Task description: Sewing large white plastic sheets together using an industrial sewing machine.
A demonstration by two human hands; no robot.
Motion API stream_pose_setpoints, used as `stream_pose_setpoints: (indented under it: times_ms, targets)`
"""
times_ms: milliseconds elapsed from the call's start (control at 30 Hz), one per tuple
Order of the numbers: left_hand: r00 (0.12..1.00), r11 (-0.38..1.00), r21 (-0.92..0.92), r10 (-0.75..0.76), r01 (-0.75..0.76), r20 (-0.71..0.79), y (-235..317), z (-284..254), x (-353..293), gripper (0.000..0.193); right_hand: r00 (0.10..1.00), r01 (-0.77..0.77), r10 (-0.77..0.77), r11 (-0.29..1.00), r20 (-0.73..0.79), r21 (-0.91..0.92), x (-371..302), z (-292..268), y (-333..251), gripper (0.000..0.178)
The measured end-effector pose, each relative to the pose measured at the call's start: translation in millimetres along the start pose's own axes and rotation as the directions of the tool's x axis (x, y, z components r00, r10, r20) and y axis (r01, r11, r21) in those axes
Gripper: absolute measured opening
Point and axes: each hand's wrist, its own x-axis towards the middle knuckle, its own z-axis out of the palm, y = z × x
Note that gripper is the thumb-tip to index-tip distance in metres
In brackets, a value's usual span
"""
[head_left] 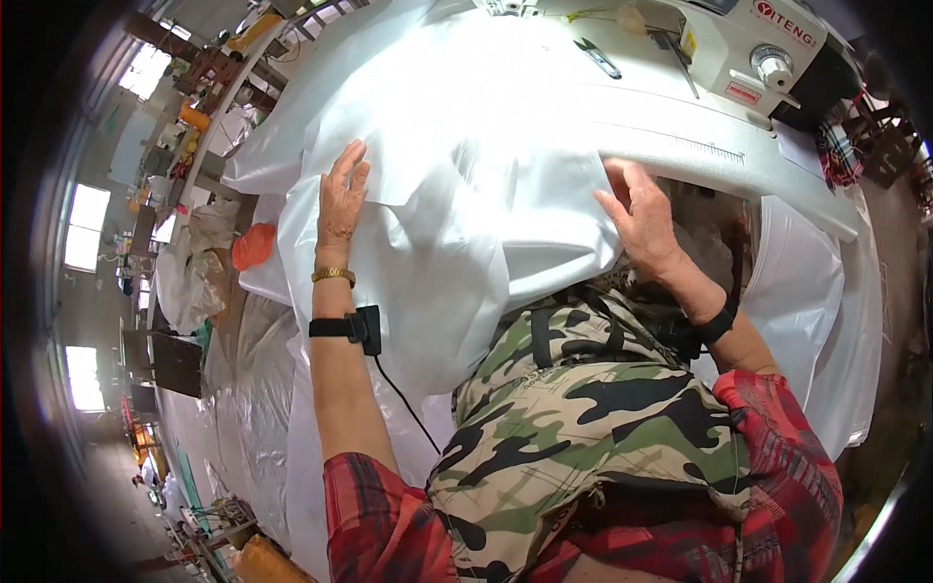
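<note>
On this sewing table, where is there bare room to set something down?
Little. White fabric covers the table from the left hand to the right hand. A bare strip of table edge runs right of the right hand, below the sewing machine. Scissors crowd the far side.

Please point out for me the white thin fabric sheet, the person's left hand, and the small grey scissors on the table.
White thin fabric sheet (457, 185): head view, on its bright middle.
Left hand (342, 199): head view, back of hand.
Small grey scissors (597, 57): head view, on the blades.

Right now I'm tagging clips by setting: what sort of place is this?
Probably a sewing workshop. A white industrial sewing machine stands on the table, both hands lie flat on white fabric, and more pale sheeting is piled along the floor.
</note>
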Motion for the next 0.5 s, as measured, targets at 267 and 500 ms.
stream_pose_setpoints:
  times_ms: [267,500]
  targets:
    - [0.993,0.992,0.024,0.121,-0.121,0.003,70.3,-8.3,-9.5,0.074,0.910,-0.366,0.167,0.753,0.379,0.547,18.3,45.5,-55.5,0.044]
    - [0.905,0.873,0.239,0.405,-0.425,0.132,170.1,24.4,-42.6,0.066,0.830,-0.551,0.196,0.435,0.522,0.712,15.4,78.0,-54.4,0.021]
